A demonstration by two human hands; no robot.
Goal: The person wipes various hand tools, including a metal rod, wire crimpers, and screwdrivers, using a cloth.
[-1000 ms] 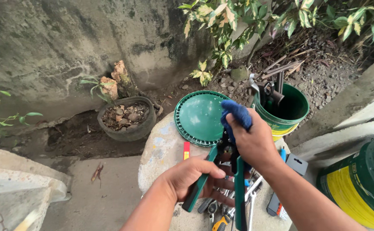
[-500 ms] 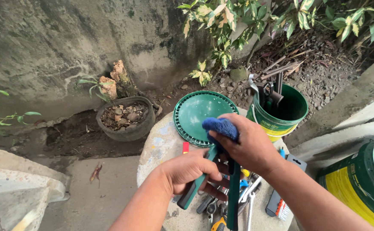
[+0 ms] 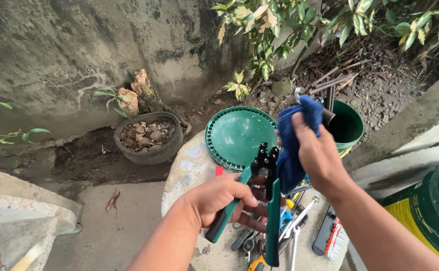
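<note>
The left hand [image 3: 219,200] was closed around one green rubbery handle of the crimping pliers [image 3: 259,200], whose black toothed head pointed upward. The right hand [image 3: 317,155] gripped a soft, crumpled blue cloth [image 3: 292,145], pressed against the tool's head. Below lay a round concrete slab [image 3: 189,165] (rough and paint-flecked) with a ribbed green lid [image 3: 234,135] and loose hand tools [image 3: 284,226], partly hidden. A mossy wall [image 3: 79,50] stood behind.
</note>
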